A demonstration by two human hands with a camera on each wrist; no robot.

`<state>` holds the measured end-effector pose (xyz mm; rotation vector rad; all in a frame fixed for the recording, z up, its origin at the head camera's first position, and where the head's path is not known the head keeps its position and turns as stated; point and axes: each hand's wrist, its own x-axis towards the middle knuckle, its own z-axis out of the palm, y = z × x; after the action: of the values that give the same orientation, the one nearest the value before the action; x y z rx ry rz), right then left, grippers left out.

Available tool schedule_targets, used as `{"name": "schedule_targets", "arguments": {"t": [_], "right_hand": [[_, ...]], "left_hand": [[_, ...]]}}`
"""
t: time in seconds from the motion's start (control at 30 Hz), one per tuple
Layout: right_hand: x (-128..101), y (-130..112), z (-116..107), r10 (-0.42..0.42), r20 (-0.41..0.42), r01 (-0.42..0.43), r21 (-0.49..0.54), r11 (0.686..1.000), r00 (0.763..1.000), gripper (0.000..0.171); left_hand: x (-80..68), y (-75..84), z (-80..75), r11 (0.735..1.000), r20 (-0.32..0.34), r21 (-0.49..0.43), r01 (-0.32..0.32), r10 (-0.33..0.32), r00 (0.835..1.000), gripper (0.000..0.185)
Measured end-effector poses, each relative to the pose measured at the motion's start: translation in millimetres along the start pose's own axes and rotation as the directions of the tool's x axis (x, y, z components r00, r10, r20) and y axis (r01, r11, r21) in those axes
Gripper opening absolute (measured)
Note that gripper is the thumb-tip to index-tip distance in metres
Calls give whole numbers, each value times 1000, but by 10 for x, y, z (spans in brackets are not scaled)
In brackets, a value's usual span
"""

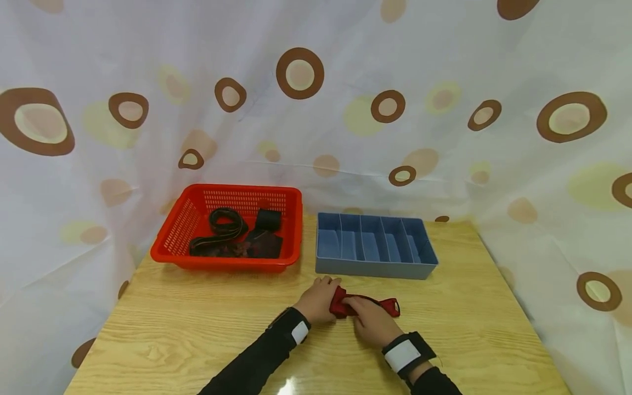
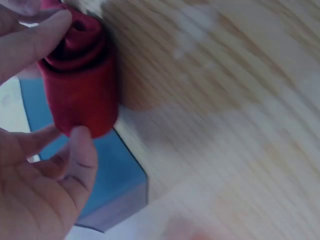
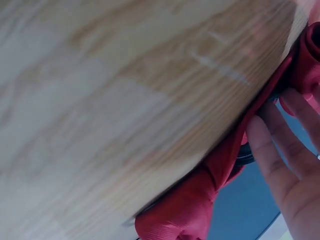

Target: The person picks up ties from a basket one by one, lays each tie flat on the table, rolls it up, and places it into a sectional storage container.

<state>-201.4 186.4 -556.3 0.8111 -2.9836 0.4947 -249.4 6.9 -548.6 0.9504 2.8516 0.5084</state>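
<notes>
A red necktie [image 1: 340, 303] lies on the wooden table, its wide part wound into a roll [image 2: 82, 100] and a ready-made knot [image 3: 175, 215] at its right end. A thin black band runs along it. My left hand [image 1: 317, 300] grips the roll from the left, with a fingertip pressed to its lower edge in the left wrist view. From the right, my right hand [image 1: 373, 323] pinches the necktie where the roll meets the narrower strip. Part of the strip is hidden behind the right fingers [image 3: 270, 155].
Behind the hands stands a blue-grey box [image 1: 375, 269] with several compartments. A red plastic basket [image 1: 227, 263] at the back left holds a dark coiled strap [image 1: 229, 222] and other dark rolled and folded pieces. A spotted curtain [image 1: 345, 137] hangs behind the table [image 1: 197, 318].
</notes>
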Motion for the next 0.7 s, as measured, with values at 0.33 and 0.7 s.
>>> {"name": "schedule_targets", "arguments": {"t": [0.33,0.7], "right_hand": [[19,-28,69,-30,-6,29,-90,996,1000,42],[47,-94,36,64,63,-75,185,980,996,29]], "left_hand": [[-48,-17,-69,995,-6,-101,2,-2,1000,71],[109,102,-33,993,-63,120,-25,32,997,39]]}}
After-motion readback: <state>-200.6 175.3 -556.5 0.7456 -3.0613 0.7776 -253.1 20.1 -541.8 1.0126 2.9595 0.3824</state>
